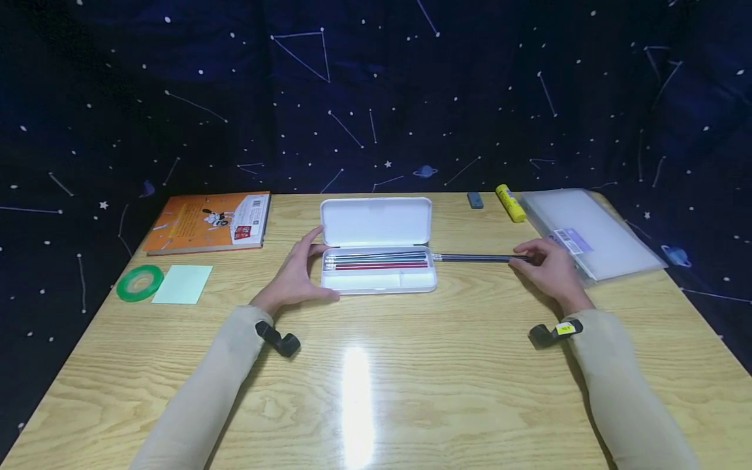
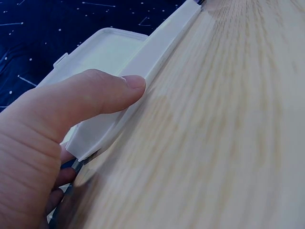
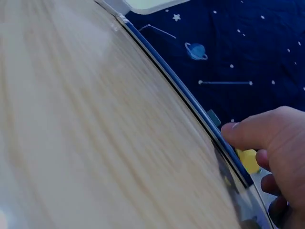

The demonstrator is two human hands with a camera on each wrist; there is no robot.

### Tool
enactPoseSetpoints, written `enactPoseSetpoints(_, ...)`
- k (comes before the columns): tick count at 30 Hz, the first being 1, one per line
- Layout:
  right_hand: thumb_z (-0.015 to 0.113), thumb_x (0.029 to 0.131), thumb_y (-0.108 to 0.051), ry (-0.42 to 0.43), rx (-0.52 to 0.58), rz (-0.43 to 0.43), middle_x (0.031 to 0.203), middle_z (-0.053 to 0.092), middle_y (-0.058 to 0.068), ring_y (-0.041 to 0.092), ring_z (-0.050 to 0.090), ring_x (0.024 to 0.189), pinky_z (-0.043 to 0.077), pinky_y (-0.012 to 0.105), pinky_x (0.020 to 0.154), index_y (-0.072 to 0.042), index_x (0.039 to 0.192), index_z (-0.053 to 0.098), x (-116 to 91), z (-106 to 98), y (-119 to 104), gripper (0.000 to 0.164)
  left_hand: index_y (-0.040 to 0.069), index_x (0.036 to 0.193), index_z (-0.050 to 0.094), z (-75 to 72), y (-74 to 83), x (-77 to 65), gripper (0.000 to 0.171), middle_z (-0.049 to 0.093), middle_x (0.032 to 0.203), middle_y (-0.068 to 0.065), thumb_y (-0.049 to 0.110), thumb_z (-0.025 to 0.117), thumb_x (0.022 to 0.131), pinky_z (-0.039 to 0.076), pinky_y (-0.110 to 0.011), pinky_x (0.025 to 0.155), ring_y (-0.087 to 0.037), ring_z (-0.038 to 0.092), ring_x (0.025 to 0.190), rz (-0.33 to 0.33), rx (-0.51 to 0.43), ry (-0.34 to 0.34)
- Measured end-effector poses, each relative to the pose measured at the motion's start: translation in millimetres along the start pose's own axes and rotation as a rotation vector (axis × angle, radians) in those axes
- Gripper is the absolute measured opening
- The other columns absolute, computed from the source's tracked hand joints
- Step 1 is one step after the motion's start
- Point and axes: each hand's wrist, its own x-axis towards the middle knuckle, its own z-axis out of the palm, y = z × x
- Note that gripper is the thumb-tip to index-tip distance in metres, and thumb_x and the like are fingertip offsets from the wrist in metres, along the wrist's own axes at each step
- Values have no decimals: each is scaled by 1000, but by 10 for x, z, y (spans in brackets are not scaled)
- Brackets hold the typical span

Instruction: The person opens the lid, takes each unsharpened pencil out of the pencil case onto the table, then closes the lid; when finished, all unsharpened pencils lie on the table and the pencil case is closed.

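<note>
An open white pencil case (image 1: 352, 282) lies at mid-table with its lid (image 1: 376, 222) tilted back. Inside are several pencils (image 1: 376, 265), red and dark ones, in the long rear compartment. My left hand (image 1: 297, 274) holds the case's left end, the thumb along its front wall and the fingers round the far side; in the left wrist view the thumb (image 2: 105, 93) presses that wall. Dark blue striped pencils (image 1: 476, 258) lie on the table, their near-white ends at the case's right side. My right hand (image 1: 549, 271) pinches their other end. Its lower fingers are partly hidden.
At the left lie an orange book (image 1: 194, 222), a green tape roll (image 1: 140, 282) and a pale green paper pad (image 1: 182, 284). Back right are a dark eraser (image 1: 475, 200), a yellow glue stick (image 1: 510, 203) and a clear plastic folder (image 1: 611, 228). A starry cloth (image 1: 376, 98) hangs behind.
</note>
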Motion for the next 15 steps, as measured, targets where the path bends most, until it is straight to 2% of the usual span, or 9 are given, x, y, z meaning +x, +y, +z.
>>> enactPoseSetpoints(5,76,80,-11,-18,-3,-40,85,56,9,6,45,72,36,18,63,-1,97,69,54,108,-119,20,24,154,10,-1,-10,9,131,53,141,-4,35,94,54,15,-48,120,-23,32,137,1,4,-2)
enactPoseSetpoints(15,73,84,-12,-103,57,-100,86,57,12,20,49,77,38,18,67,-2,96,69,184,402,-508,16,25,154,10,23,11,28,132,53,141,-3,37,94,53,15,-47,120,-22,33,136,-2,4,-5)
